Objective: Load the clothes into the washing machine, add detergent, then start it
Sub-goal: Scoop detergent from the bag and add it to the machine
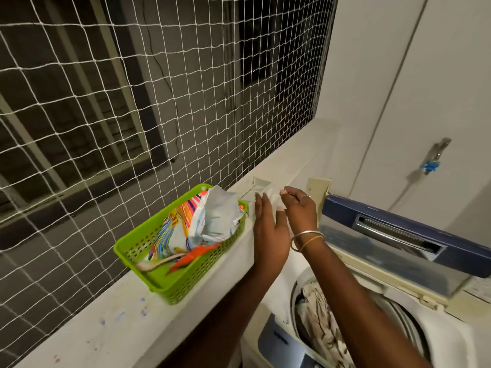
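— Where's the soap?
— In the green plastic basket point(183, 264) — a crinkly white packet point(212, 221), just left of both hands. Left hand point(269, 229) is nearer, fingers point(259, 205) open; right hand point(300, 208) pinches something white.

White ledge point(111, 322), paint-flecked. Green basket point(186, 282) of packets directly on it, small white container point(261, 188) just beyond.

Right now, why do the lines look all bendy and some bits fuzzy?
Head view: the wide lens bows the net and wall edges; the two hands, left and right, look slightly smeared; the clothes in the washing machine are soft at the frame's edge; outside is dark.
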A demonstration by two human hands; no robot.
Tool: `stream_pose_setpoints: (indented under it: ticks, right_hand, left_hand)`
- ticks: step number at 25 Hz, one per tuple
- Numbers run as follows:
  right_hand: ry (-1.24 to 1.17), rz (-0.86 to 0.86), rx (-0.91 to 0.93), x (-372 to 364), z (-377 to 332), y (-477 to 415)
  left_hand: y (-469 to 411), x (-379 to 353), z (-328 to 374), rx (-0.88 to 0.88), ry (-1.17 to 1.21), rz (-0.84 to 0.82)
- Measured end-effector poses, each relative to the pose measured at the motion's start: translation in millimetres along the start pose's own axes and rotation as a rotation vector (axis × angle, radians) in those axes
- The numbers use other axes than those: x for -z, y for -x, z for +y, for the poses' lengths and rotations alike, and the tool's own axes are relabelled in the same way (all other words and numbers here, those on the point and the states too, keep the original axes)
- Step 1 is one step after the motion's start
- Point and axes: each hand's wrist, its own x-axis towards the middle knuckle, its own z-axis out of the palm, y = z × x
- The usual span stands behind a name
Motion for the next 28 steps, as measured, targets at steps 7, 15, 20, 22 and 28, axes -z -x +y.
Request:
stream_pose_setpoints:
  ticks: [7, 15, 20, 22, 28]
  right_hand:
    - [-0.101, -0.126, 0.123, 28.6, -40.7, 57.0]
    - [0.262, -0.361, 0.505, -10.8, -69.1, 106.2]
    - [0.934, -0.179, 0.89, -38.2, -83.0, 111.5]
    - [1.098, -0.166, 0.888, -44.8, -86.4, 111.7]
    - [1.307, -0.305, 0.688, -58.4, -89.5, 101.0]
  left_hand:
    - [18.4, 24.5, 52.8, -0.076, 0.165, 0.069]
    - [24.3, 126.9, 88.6, -0.254, 0.186, 0.197]
    - [9.4, 173.5, 68.3, -0.229, 0.258, 0.242]
    - [4.4, 184.5, 58.7, -0.203, 0.243, 0.223]
    - [-9.9, 194.8, 40.5, -0.176, 0.168, 0.157]
